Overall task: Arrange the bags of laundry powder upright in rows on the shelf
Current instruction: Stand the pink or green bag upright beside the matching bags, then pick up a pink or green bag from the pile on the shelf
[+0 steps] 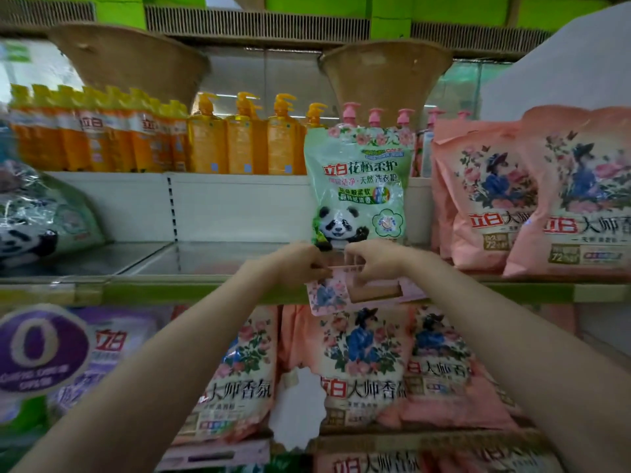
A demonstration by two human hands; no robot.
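A green laundry powder bag with a panda (356, 186) stands upright on the middle shelf (205, 259), right of centre. My left hand (295, 264) and my right hand (372, 262) meet at its bottom edge, fingers curled and pinching the lower corners. A second green panda bag (37, 216) lies tilted on its side at the shelf's far left. Two pink flowered powder bags (478, 199) (577, 199) stand upright to the right of the held bag.
Orange pump bottles (239, 145) and pink pump bottles (375, 117) line the raised ledge behind. A pink shelf tag (341, 295) hangs from the front rail under my hands. More pink bags (358, 363) fill the lower shelf; a purple round sign (41, 349) hangs at lower left.
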